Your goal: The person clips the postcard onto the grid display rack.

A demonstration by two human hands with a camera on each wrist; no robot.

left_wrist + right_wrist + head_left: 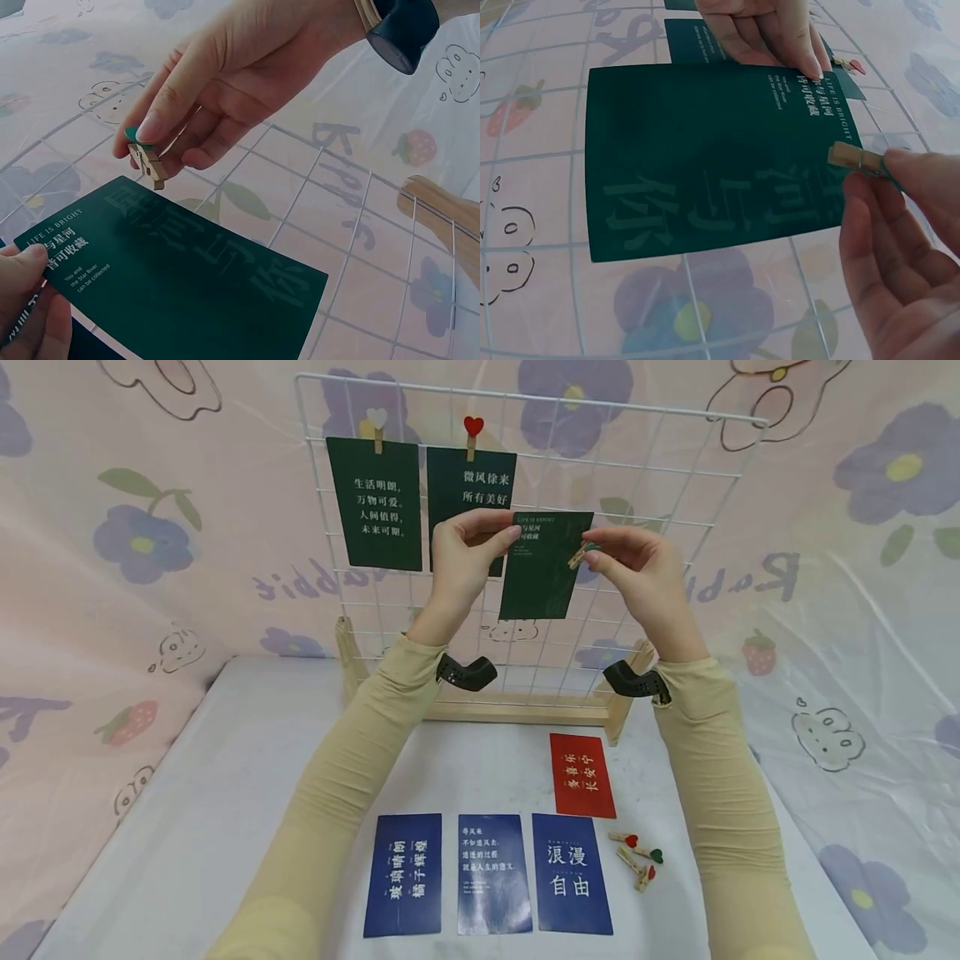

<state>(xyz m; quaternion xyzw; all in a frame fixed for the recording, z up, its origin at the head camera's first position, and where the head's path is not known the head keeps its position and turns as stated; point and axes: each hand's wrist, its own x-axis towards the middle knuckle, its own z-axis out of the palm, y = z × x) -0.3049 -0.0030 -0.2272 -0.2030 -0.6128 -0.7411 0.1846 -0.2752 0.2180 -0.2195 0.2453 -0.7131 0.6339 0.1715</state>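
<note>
Head view: left fingers [506, 538] pinch a green card [546, 568], right fingers [606, 565] a clothespin [578, 556] near its edge.

Held card [202, 277] cut off at bottom, left wrist view.

head view faces forward and down; closer wrist views share one green card [187, 277]
</note>
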